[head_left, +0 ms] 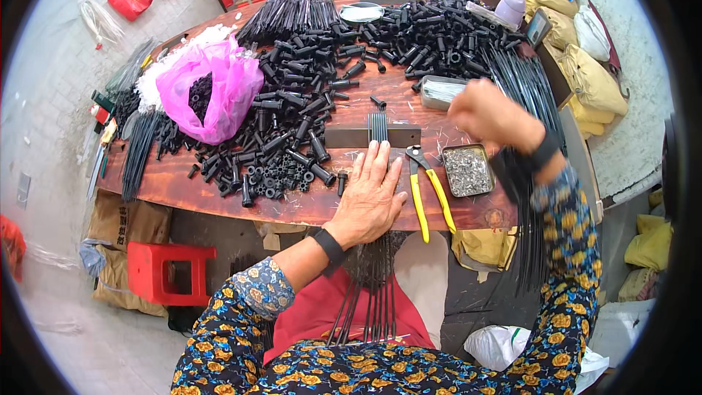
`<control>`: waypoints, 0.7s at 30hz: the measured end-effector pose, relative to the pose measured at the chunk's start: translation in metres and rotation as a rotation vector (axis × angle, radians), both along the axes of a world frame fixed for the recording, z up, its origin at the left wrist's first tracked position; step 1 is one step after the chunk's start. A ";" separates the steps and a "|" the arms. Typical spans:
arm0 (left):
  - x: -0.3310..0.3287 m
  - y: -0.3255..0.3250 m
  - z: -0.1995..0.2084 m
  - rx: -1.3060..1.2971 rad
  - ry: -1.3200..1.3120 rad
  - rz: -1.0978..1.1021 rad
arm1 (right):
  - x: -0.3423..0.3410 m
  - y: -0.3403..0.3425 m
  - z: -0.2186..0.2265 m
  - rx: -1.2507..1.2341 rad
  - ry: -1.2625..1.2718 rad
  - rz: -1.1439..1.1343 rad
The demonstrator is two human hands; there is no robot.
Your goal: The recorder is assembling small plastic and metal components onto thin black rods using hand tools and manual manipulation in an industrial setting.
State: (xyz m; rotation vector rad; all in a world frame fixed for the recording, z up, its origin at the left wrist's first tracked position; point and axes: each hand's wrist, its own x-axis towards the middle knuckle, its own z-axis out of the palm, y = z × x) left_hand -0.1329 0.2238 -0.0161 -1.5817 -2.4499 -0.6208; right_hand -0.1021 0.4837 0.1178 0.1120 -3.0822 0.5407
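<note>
My left hand (368, 194) lies flat, fingers stretched out, over a row of thin black rods (374, 278) at the table's near edge. The rods run from my lap under the palm, and their pale tips (377, 126) reach past a dark metal bar (344, 136). To the right, my right hand (493, 113) is raised with its fingers curled closed, slightly blurred; what it may hold is hidden. Just beyond it stands a clear box of thin pale pins (441, 92). Yellow-handled pliers (431, 194) lie beside a square tin of small metal bits (468, 170).
Black tubular plastic parts (292, 88) are heaped across the table, beside an open pink plastic bag (238, 80). Bundles of black rods (289, 11) lie at the back, with more rods (523, 80) at the right. A red stool (170, 272) stands below left.
</note>
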 end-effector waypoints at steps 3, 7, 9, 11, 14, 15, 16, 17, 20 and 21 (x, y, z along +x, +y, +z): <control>0.002 0.007 0.002 0.010 -0.039 -0.035 | -0.039 0.063 -0.028 -0.070 0.062 -0.271; 0.001 0.004 0.006 -0.007 -0.058 -0.012 | -0.074 0.075 -0.067 -0.012 0.131 -0.301; 0.001 0.004 0.007 -0.013 -0.067 -0.004 | -0.083 0.074 -0.077 0.075 0.146 -0.336; 0.000 0.002 0.007 -0.012 -0.095 0.001 | -0.089 0.072 -0.077 0.105 0.060 -0.339; 0.000 0.004 0.007 -0.013 -0.096 -0.005 | -0.089 0.079 -0.086 0.143 0.204 -0.264; 0.000 0.004 0.007 -0.013 -0.101 -0.006 | -0.087 0.081 -0.088 0.144 0.200 -0.265; 0.000 0.005 0.008 -0.016 -0.097 -0.009 | -0.084 0.084 -0.090 0.154 0.232 -0.252; 0.000 0.006 0.008 -0.018 -0.094 -0.014 | -0.081 0.086 -0.091 0.165 0.264 -0.239; -0.001 0.005 0.008 -0.016 -0.082 -0.014 | -0.071 0.081 -0.078 0.172 0.280 -0.259; 0.000 0.005 0.008 -0.017 -0.087 -0.010 | -0.067 0.075 -0.072 0.170 0.276 -0.255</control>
